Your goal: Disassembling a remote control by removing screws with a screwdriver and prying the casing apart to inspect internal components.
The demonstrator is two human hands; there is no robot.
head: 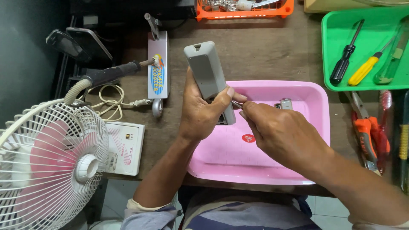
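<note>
Right hand (pixel 283 132) pinches a thin metal tool (pixel 237 103) against the grey remote (pixel 208 76); left hand (pixel 202 113) grips the remote, long axis pointing away, tilted left.

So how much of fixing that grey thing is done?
Some looks done: small metal parts already lie in the pink tray. Right now the left hand holds the grey remote-like case while the right hand works a thin metal tool at its side. The case is not yet apart.

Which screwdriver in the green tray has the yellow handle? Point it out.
The middle one of the three in the green tray. The black-handled screwdriver lies to its left, and a clear greenish-handled one to its right.
</note>
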